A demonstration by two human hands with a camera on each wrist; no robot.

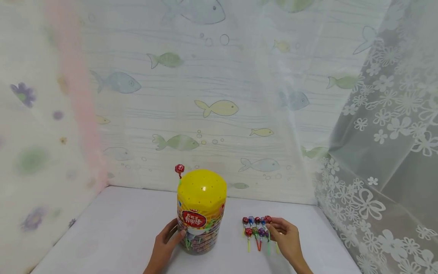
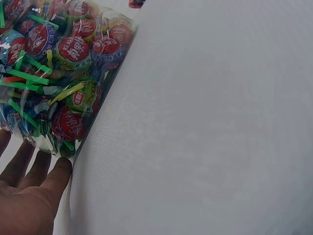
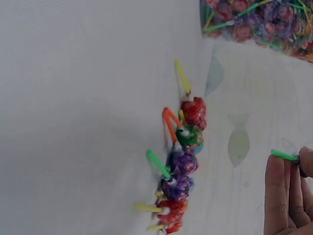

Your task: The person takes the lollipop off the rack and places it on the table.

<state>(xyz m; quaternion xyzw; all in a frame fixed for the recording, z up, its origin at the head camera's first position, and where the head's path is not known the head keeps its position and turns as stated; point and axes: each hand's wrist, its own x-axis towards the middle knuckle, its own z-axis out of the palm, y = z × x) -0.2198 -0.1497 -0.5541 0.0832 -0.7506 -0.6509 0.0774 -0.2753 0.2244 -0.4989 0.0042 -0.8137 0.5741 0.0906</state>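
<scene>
A clear jar of lollipops (image 1: 202, 232) with a yellow lid (image 1: 203, 184) stands upright on the table. My left hand (image 1: 166, 243) touches its lower left side, thumb in front; in the left wrist view the fingertips rest against the clear wall. A red-wrapped lollipop (image 1: 179, 168) stands upright at the lid's left edge. My right hand (image 1: 286, 238) pinches a lollipop (image 3: 283, 154) by its green stick, its head mostly hidden by the fingers in the right wrist view. Beside that hand, wrapped lollipops (image 1: 248, 231) lie in two rows, sticks toward me.
The white table (image 1: 113, 228) reaches back to a curtain (image 1: 212, 125) printed with fish. A sheer flowered curtain (image 1: 369, 205) hangs along the right side, and another flower-patterned sheet (image 1: 41, 152) hangs at the left. The jar stands left of the lollipop rows.
</scene>
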